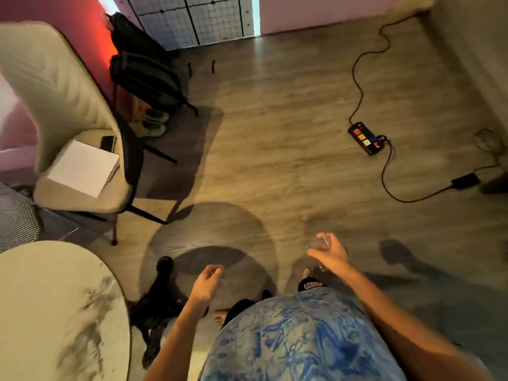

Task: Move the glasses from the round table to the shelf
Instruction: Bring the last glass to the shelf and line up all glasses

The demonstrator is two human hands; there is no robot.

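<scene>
My right hand (pixel 331 253) grips a clear drinking glass (pixel 320 243) over the wooden floor, in front of my body. The glass is blurred and partly hidden by my fingers. My left hand (pixel 206 280) hangs loosely curled with nothing in it, just right of the round marble-topped table (pixel 55 312) at the lower left. The part of the tabletop in view carries no glasses. No shelf shows in this view.
A beige chair (pixel 55 105) with a white box (pixel 82 171) and a dark phone on its seat stands at the left. Behind it are black backpacks (pixel 143 67) and shoes. A power strip (pixel 367 137) with trailing cables lies on the floor at the right.
</scene>
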